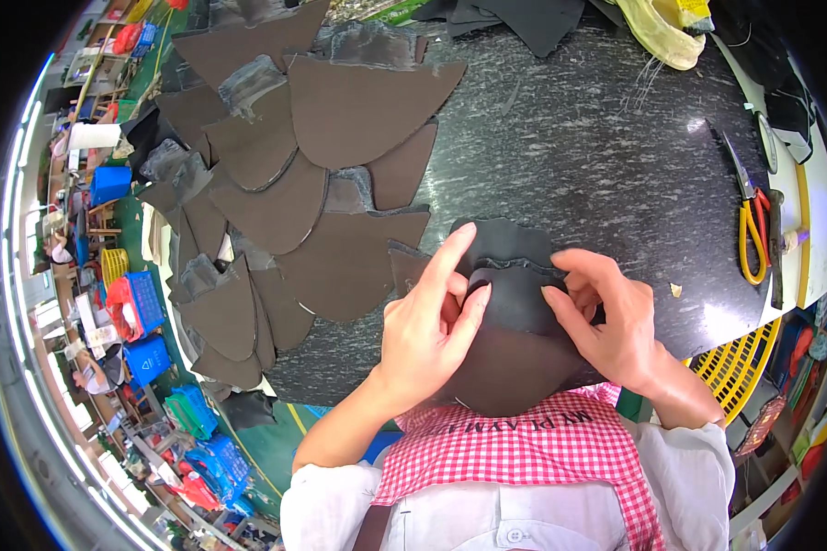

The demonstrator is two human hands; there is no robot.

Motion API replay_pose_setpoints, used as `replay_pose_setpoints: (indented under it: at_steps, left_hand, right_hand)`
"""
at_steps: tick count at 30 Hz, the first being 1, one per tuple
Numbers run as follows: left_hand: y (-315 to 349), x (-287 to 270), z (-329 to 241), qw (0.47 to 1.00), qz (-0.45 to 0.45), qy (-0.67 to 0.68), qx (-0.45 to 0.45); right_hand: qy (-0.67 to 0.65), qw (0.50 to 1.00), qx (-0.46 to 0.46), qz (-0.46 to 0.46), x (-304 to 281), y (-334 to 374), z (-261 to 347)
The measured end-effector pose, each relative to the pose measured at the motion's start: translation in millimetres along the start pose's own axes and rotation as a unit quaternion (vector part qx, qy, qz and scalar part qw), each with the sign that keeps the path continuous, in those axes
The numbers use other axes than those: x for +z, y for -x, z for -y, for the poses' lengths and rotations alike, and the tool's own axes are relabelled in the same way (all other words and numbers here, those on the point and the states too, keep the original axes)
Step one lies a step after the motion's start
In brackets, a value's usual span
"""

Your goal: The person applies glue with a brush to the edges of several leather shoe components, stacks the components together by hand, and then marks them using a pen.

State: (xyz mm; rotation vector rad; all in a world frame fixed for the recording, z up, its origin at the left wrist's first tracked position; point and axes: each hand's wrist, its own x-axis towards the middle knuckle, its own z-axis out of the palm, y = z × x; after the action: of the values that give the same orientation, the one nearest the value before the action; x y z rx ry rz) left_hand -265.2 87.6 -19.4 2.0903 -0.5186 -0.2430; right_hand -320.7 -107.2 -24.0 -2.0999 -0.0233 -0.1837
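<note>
Close to my body, a dark leather piece (515,317) lies at the near edge of the black speckled table (579,138). Its upper part is black with a wavy far edge and a raised seam or fold across it; the rounded near part looks brown. My left hand (427,321) grips the left side, thumb on the edge and index finger pointing forward, other fingers curled. On the opposite side my right hand (611,317) pinches the edge near the fold between thumb and bent fingers. Parts of the fingertips are hidden.
Overlapping brown leather pieces (368,110) spread across the table's left side. Black pieces (533,20) and a pale yellow object with loose threads (662,35) sit at the far edge. Yellow-handled scissors (752,216) lie right; a yellow basket (740,363) stands below.
</note>
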Motion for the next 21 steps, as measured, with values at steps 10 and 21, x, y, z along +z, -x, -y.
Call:
replay_pose_setpoints:
  at_steps: [10,21]
  left_hand:
    - [-6.6,6.5,1.1,0.993,-0.014,-0.082,0.080]
    - [-10.3,5.3,3.2,0.972,-0.028,-0.198,0.119]
  right_hand:
    - [0.020,1.000,-0.009,-0.006,1.1,0.4,-4.5]
    - [0.127,0.968,-0.165,0.138,-19.4,12.0,6.8]
